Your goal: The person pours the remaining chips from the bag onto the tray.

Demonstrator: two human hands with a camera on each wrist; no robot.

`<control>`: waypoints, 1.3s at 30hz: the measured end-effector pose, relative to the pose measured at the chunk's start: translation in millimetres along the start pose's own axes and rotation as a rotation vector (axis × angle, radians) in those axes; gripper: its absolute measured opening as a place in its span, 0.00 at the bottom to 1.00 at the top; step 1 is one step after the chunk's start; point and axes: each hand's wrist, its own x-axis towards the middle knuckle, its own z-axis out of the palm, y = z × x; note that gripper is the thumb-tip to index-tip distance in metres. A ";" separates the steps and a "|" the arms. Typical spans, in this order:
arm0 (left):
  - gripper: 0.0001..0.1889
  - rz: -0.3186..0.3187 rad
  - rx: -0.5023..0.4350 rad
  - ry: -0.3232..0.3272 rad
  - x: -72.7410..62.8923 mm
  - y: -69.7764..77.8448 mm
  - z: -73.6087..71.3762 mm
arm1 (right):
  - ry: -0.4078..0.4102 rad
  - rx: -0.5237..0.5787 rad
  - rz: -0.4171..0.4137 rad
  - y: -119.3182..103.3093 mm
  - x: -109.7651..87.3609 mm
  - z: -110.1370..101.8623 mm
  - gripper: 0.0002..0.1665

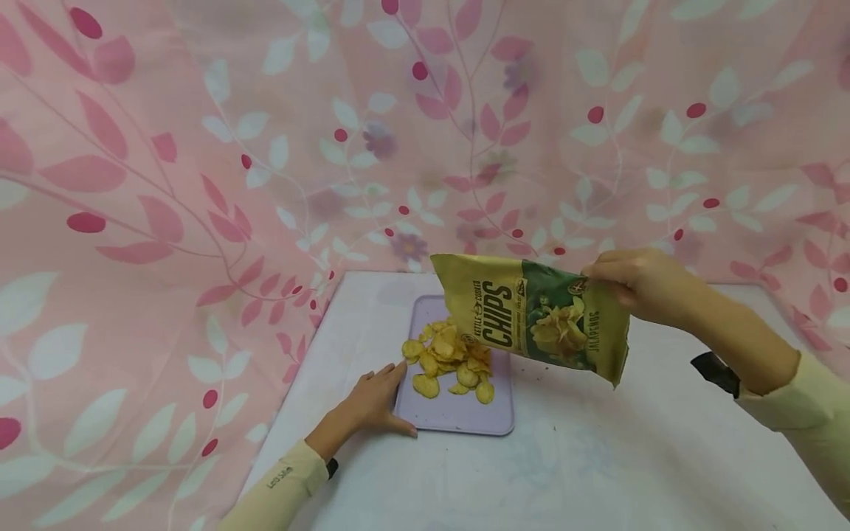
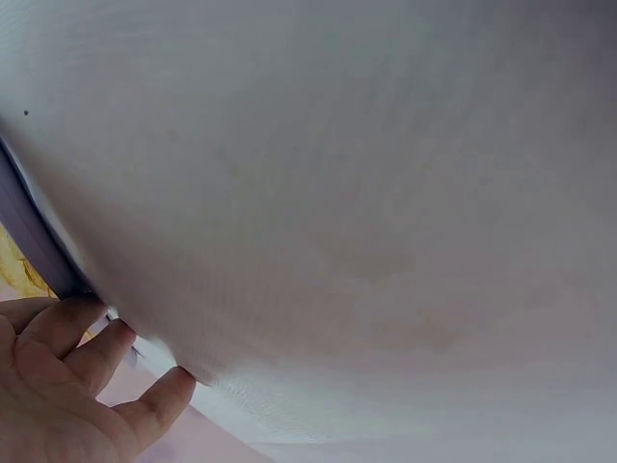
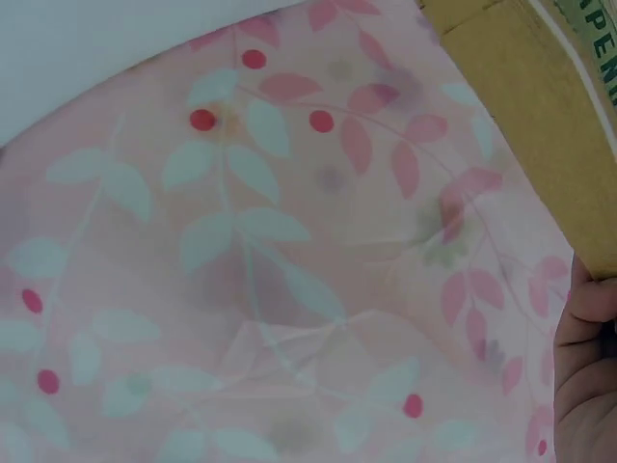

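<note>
My right hand grips the upper right corner of a yellow-and-green chips bag, which is tilted sideways with its left end over a lilac tray. Yellow potato chips lie in a loose pile on that tray, partly hidden behind the bag. At the tray's left side rests my left hand, fingers extended along the edge and thumb by the near left corner. The left wrist view shows the left fingertips down on the white surface close to the tray's rim. In the right wrist view, fingers pinch the bag's edge.
A white-covered table extends around the tray, with a few small dark crumbs on it. Behind and to the left hangs a pink curtain printed with leaves. A black band is on the right wrist.
</note>
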 end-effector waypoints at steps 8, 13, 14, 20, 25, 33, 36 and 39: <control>0.72 0.004 0.015 0.000 -0.4 -0.4 1.1 | 0.104 -0.013 0.123 -1.1 -43.9 10.5 0.18; 0.71 -0.007 0.015 0.002 -3.0 0.8 -3.0 | 0.208 0.019 0.132 -1.5 -69.5 23.2 0.14; 0.71 -0.008 0.015 0.006 -2.9 0.9 -3.5 | 0.218 0.033 0.130 -0.8 -72.3 24.9 0.15; 0.71 -0.014 0.006 0.005 -1.5 1.5 -2.0 | 0.216 0.046 0.165 -2.0 -80.6 31.8 0.21; 0.71 -0.017 0.001 -0.001 -1.4 2.1 0.5 | 0.183 0.013 0.144 -3.0 -80.4 30.8 0.16; 0.71 -0.006 -0.011 0.001 0.8 2.8 0.4 | 0.112 0.012 0.080 2.4 -46.1 -6.5 0.09; 0.71 -0.014 -0.011 0.012 0.7 1.5 0.2 | -0.001 0.024 0.041 1.6 -28.5 -9.0 0.24; 0.71 -0.012 -0.011 0.007 1.2 0.5 1.3 | -0.063 0.031 -0.008 0.0 -19.6 -3.4 0.26</control>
